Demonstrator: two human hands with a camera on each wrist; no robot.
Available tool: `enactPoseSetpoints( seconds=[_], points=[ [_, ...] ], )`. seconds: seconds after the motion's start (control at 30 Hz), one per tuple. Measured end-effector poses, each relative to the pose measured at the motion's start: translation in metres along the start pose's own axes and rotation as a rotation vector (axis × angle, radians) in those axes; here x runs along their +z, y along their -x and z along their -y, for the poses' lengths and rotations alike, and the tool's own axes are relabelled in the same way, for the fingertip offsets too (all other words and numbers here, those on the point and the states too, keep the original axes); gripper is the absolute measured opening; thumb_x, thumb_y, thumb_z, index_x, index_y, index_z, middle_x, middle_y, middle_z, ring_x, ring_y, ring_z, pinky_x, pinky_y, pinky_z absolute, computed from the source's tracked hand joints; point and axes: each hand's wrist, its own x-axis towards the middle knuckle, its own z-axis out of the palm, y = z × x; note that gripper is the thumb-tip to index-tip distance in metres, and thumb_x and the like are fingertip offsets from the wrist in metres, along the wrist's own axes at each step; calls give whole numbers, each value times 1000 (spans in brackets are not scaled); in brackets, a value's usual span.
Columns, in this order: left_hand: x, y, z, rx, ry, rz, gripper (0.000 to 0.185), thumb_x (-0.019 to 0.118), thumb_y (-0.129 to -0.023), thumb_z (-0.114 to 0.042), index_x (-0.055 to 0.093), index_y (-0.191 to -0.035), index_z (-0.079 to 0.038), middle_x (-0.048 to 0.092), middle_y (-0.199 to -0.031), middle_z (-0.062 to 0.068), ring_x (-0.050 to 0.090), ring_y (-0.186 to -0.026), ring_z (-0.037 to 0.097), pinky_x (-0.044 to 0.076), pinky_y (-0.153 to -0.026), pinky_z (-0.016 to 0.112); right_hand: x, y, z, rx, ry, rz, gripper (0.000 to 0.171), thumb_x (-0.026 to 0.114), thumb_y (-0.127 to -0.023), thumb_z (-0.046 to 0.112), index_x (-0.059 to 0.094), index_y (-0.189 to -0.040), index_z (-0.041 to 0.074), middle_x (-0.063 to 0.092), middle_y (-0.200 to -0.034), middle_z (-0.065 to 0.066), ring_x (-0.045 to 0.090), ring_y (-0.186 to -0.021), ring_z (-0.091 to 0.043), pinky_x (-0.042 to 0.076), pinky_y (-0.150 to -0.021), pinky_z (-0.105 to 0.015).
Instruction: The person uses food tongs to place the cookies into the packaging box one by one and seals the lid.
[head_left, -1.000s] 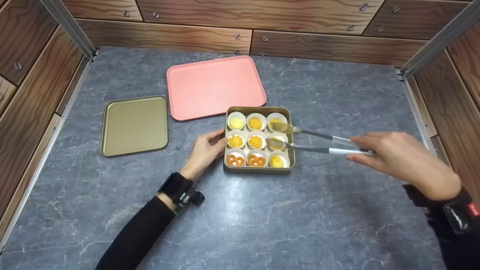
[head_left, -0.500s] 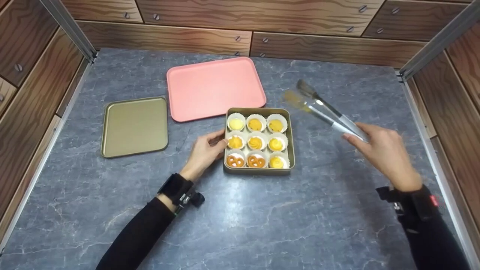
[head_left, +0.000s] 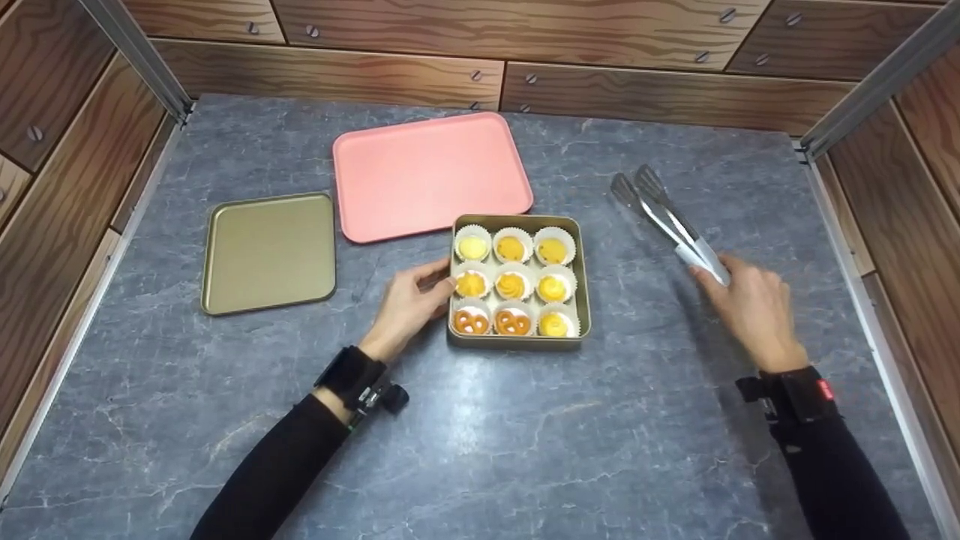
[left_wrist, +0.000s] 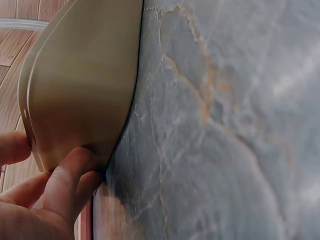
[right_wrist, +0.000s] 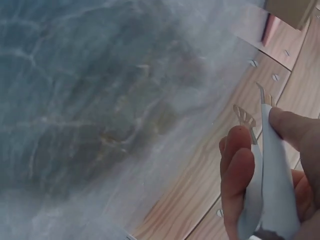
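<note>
A gold tin [head_left: 517,343] stands on the table, holding rows of small yellow and orange pastries in white paper cups [head_left: 511,285], two of them pretzel-shaped. At its left side my left hand [head_left: 405,304] grips the wall, fingertips on the outer face and another digit at the rim in the left wrist view. Off to the right of the tin, my right hand [head_left: 754,307] holds metal tongs [head_left: 664,217] by their white handles. The tongs' slotted heads point away from me, slightly apart, with nothing between them. In the right wrist view fingers and thumb wrap the handles [right_wrist: 277,175].
A pink tray [head_left: 431,176] lies behind the tin, its near edge close to the tin's back left corner. To the left lies a flat gold lid [head_left: 270,253]. Wood-patterned panels [head_left: 390,71] border the grey marbled table [head_left: 525,450].
The tongs have moved from over the tin's right column out to the back right. My right hand has drawn in nearer. The left hand and the tin have stayed put.
</note>
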Motion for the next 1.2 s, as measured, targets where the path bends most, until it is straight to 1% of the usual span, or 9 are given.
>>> enactPoseSetpoints(
  seconds=[0.13, 0.27, 0.43, 0.57, 0.67, 0.77, 0.97, 1.1, 1.2],
  points=[
    [0, 0, 0, -1, 11, -4, 54, 67, -99, -10, 51, -150, -6, 57, -147, 16, 66, -118, 25, 60, -95, 31, 6, 0, 0, -2, 2, 8, 37, 71, -99, 35, 71, -99, -2, 60, -66, -16, 55, -56, -40, 42, -48, -58],
    [0, 0, 1, 9, 9, -14, 53, 67, -99, -9, 51, -149, -3, 58, -146, 17, 67, -117, 26, 61, -93, 31, 11, -1, 0, 17, 5, 43, 40, 70, -100, 36, 71, -102, -4, 59, -67, -15, 53, -57, -37, 40, -49, -54],
    [0, 1, 1, 2, -10, -28, 53, 67, -98, -9, 53, -149, -4, 60, -144, 17, 67, -116, 25, 61, -92, 31, 13, -3, 3, 29, 21, 89, 45, 69, -100, 39, 70, -104, -6, 58, -67, -14, 52, -55, -33, 38, -46, -47],
    [0, 1, 1, -6, -5, -29, 53, 68, -98, -9, 52, -149, -4, 60, -144, 16, 67, -116, 25, 61, -92, 31, 16, -5, 4, 33, 53, 126, 47, 71, -98, 42, 69, -97, -5, 53, -63, -11, 49, -53, -30, 35, -42, -44],
    [1, 1, 1, -9, 13, -16, 54, 67, -99, -9, 51, -150, -4, 59, -145, 16, 66, -117, 25, 61, -93, 31, 18, -5, 4, 39, 73, 147, 47, 72, -97, 43, 66, -88, -2, 51, -62, -10, 49, -53, -31, 36, -43, -47],
    [1, 1, 1, -12, 23, -8, 54, 67, -99, -9, 51, -150, -5, 59, -145, 16, 66, -118, 25, 60, -95, 31, 20, -5, 3, 40, 82, 153, 45, 73, -96, 42, 65, -85, -1, 54, -63, -13, 51, -54, -34, 40, -46, -54],
    [0, 1, 0, -15, 14, -6, 54, 68, -99, -11, 51, -150, -6, 58, -145, 16, 66, -117, 24, 60, -95, 31, 21, -6, 2, 33, 83, 163, 44, 76, -94, 38, 71, -97, -6, 63, -69, -21, 58, -58, -40, 44, -51, -59],
    [0, 0, 0, -4, 27, 3, 54, 67, -99, -10, 51, -150, -5, 57, -147, 17, 66, -118, 25, 60, -96, 32, 20, -6, 2, 35, 77, 186, 47, 77, -93, 39, 72, -101, -7, 63, -70, -19, 58, -59, -37, 44, -52, -58],
    [1, 0, 0, 15, 25, 5, 54, 67, -99, -9, 51, -150, -3, 57, -147, 18, 66, -118, 26, 60, -95, 32, 20, -5, 0, 42, 81, 208, 48, 76, -93, 42, 72, -99, -6, 62, -68, -15, 57, -60, -35, 43, -52, -55]
  ],
)
